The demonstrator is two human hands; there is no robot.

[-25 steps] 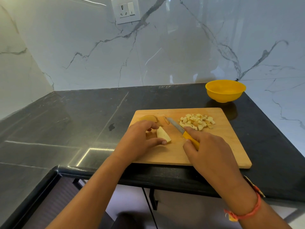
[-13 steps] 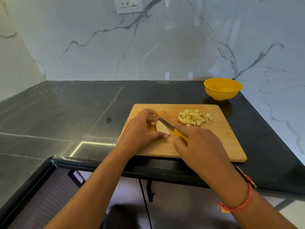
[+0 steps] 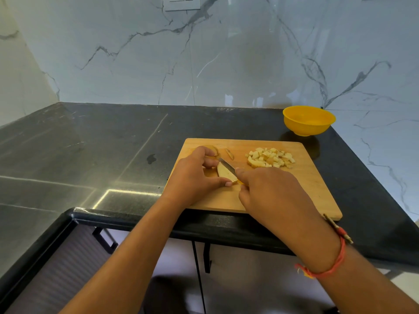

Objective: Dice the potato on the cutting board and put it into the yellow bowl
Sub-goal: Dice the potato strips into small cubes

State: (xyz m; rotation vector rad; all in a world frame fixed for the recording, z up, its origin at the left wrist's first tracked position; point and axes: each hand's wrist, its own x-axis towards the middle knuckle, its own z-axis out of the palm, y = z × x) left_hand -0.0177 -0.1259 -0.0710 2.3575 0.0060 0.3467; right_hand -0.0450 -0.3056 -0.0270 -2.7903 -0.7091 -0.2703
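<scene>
Knife (image 3: 226, 165) gripped in the right hand (image 3: 269, 193) rests on the wedge (image 3: 224, 174) pinched by the left hand (image 3: 195, 177). A slip could cut that hand, which is just beside it.

Black countertop (image 3: 90, 155) beneath marble wall (image 3: 226, 53) with socket (image 3: 182, 2).

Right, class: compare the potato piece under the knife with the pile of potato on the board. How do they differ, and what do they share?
The potato piece is one long wedge; the pile is many small cubes. The left hand holds the piece under the knife; the pile lies untouched. The pile sits nearer the bowl than the piece. Both are potato on the cutting board.
</scene>
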